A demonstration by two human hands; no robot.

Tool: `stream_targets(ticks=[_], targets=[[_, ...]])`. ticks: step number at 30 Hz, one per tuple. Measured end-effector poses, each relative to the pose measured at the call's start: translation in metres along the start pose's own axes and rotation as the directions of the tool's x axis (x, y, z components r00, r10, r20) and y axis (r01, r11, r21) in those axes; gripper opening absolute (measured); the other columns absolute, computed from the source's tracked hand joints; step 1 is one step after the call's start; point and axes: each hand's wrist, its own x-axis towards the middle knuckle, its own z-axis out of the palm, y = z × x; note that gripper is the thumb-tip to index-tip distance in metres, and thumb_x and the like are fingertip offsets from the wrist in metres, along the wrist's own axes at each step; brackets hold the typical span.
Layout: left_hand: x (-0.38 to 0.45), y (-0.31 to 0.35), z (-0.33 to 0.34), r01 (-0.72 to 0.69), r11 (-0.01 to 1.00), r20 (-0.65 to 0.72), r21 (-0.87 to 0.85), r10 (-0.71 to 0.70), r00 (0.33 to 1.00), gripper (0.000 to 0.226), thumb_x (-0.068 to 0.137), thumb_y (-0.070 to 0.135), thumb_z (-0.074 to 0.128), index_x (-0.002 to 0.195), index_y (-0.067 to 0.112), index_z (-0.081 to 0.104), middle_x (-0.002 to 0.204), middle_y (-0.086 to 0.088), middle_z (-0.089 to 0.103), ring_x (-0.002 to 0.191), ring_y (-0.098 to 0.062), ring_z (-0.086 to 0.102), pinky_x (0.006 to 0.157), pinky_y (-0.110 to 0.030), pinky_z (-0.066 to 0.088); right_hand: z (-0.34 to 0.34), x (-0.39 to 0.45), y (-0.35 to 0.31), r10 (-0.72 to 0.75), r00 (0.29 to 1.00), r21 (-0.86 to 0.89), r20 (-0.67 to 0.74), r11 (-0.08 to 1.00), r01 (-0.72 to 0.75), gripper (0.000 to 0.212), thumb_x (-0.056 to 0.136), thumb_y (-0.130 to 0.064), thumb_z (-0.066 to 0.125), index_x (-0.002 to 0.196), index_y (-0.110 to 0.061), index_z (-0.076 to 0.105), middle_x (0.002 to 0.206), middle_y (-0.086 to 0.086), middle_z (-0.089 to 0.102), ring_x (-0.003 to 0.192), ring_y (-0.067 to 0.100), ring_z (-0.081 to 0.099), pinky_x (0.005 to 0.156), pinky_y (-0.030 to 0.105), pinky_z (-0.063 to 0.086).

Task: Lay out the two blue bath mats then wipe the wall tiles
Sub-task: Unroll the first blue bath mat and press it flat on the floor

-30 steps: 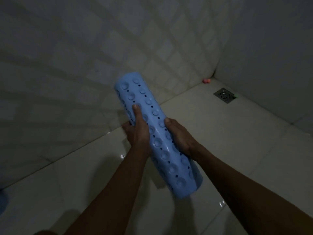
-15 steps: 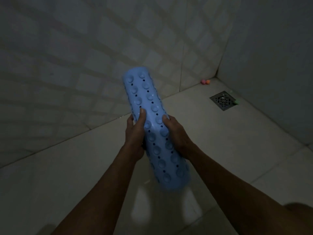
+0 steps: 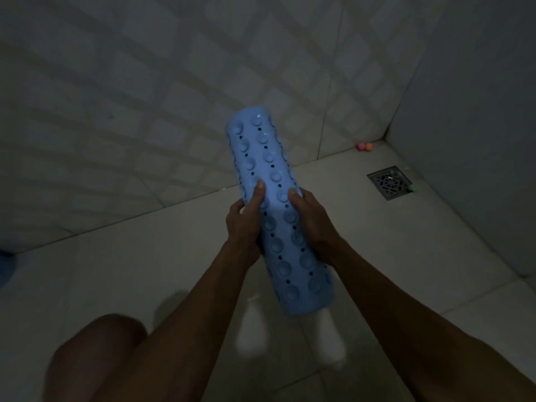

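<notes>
A rolled blue bath mat (image 3: 261,152) with suction cups and small holes is held up in the middle of the view, tilted with its far end toward the wall. My left hand (image 3: 243,224) grips its left side with the thumb on top. My right hand (image 3: 311,219) grips its right side. The grey wall tiles (image 3: 145,97) fill the upper left, dimly lit. A blue shape (image 3: 5,268) shows at the left edge on the floor; I cannot tell what it is.
A square metal floor drain (image 3: 390,181) lies near the right corner, a small green thing (image 3: 415,187) beside it. Pink and orange small objects (image 3: 364,146) sit in the wall corner. A plain wall (image 3: 478,111) stands at right. My knee (image 3: 95,352) shows at lower left.
The roll has turned more upright in the view, its near end swinging left. The view shifted right and down, bringing my knee into sight. Both hands keep their grip.
</notes>
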Motion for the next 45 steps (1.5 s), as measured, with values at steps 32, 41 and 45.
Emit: stream_targets(ticks=[32,41,45], targets=[[0.133,-0.191,0.053,0.052,0.997,-0.124,0.06,-0.044,0.991,0.1,0.063,0.077,0.075,0.135,0.012,0.055,0.123,-0.015,0.069,0.104,-0.032,0.072,0.087,-0.053,0.059,-0.087,0.094,0.149,0.202,0.979,-0.283,0.004,0.94,-0.192,0.085,0.079,-0.088,0.04,0.139,-0.029,0.051,0.122,-0.007,0.065,0.105,0.015,0.065,0.096,0.039,0.055],[0.093,-0.18,0.041,0.002,0.913,-0.148,0.409,0.064,0.987,0.07,0.078,0.07,0.069,0.127,0.021,0.054,0.118,0.001,0.069,0.104,-0.019,0.069,0.095,-0.044,0.057,-0.081,0.089,0.152,0.269,0.962,-0.386,0.044,0.893,-0.232,0.081,0.09,-0.07,0.052,0.155,-0.028,0.027,0.145,0.01,0.051,0.124,0.031,0.056,0.104,0.042,0.049],[0.08,-0.175,0.042,0.035,0.88,-0.183,0.473,0.059,0.981,0.061,0.091,0.057,0.062,0.139,0.021,0.051,0.131,-0.005,0.063,0.112,-0.022,0.064,0.098,-0.037,0.053,-0.078,0.085,0.156,0.275,0.96,-0.427,0.055,0.876,-0.226,0.084,0.086,-0.073,0.053,0.155,-0.033,0.026,0.145,0.012,0.049,0.126,0.032,0.055,0.106,0.046,0.048]])
